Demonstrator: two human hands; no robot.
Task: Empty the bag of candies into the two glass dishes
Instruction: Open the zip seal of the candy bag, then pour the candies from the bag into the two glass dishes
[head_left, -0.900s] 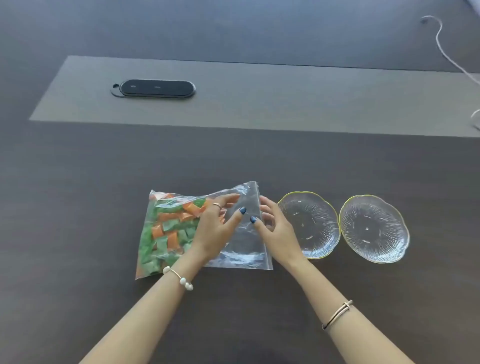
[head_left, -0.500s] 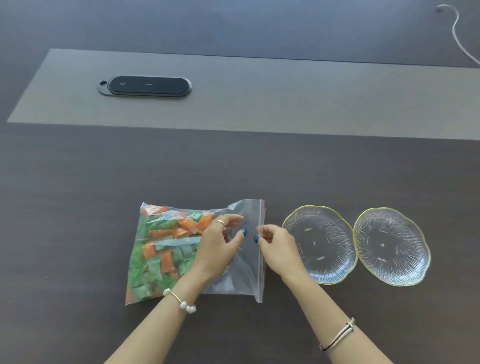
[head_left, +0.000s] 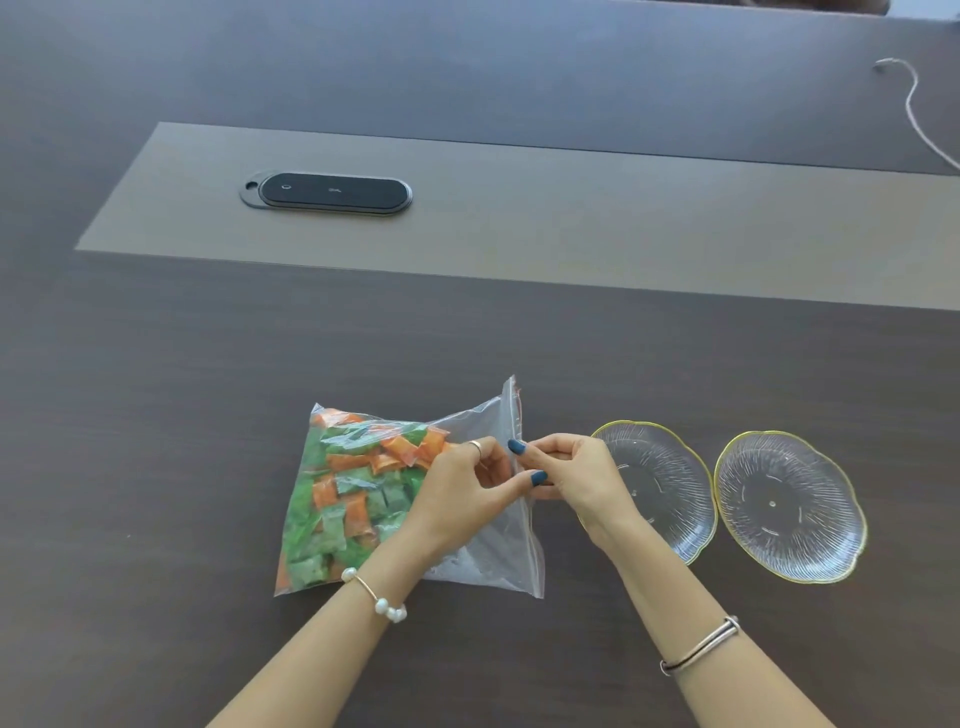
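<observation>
Office or meeting-room setting is suggested, most likely a conf. table. A very wide dark wood-grain tabletop (head_left: 156, 467) is seen, stretching well past the frame on both sides. A long grey inset strip (head_left: 571, 218) is set flush down its middle, as found on boardroom furniture. Within that strip, a black oval flush-mounted power/data hatch (head_left: 326, 192) w/ a metal rim is fitted, typical of built-in cable access. A thin light cable (head_left: 914, 104) is laid loose at the far right edge. No walls or windows are shown, so the room type can't be fixed more exactly.
</observation>
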